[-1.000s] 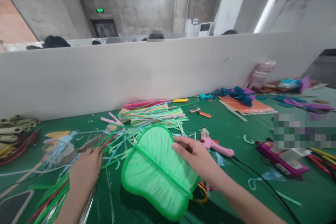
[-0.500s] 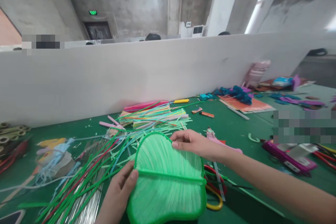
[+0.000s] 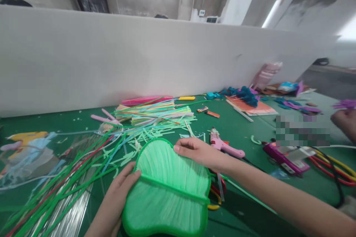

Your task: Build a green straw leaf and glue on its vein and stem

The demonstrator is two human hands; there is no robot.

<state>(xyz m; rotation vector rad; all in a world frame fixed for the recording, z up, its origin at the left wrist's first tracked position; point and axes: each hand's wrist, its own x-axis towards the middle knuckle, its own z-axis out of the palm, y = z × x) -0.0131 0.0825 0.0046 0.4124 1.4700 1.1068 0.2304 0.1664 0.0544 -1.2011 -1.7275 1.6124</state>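
Note:
A light green leaf-shaped piece (image 3: 169, 189), made of fine strips with a darker green rim and midrib, lies low in the middle of the view. My left hand (image 3: 118, 192) grips its left edge, thumb on top by the midrib. My right hand (image 3: 198, 152) holds its upper right rim with the fingers curled over it. Both hands keep it just above the green table (image 3: 241, 133).
A heap of coloured straws (image 3: 155, 114) lies behind the piece, and long green strips (image 3: 61, 185) spread to the left. A pink glue gun (image 3: 225, 146) sits right of my right hand. Another person's hand (image 3: 345, 122) shows at far right. A white partition (image 3: 139, 55) backs the table.
My left hand left the strips on the left and took the piece's left edge. The piece has turned and come lower and nearer. The view has shifted downward.

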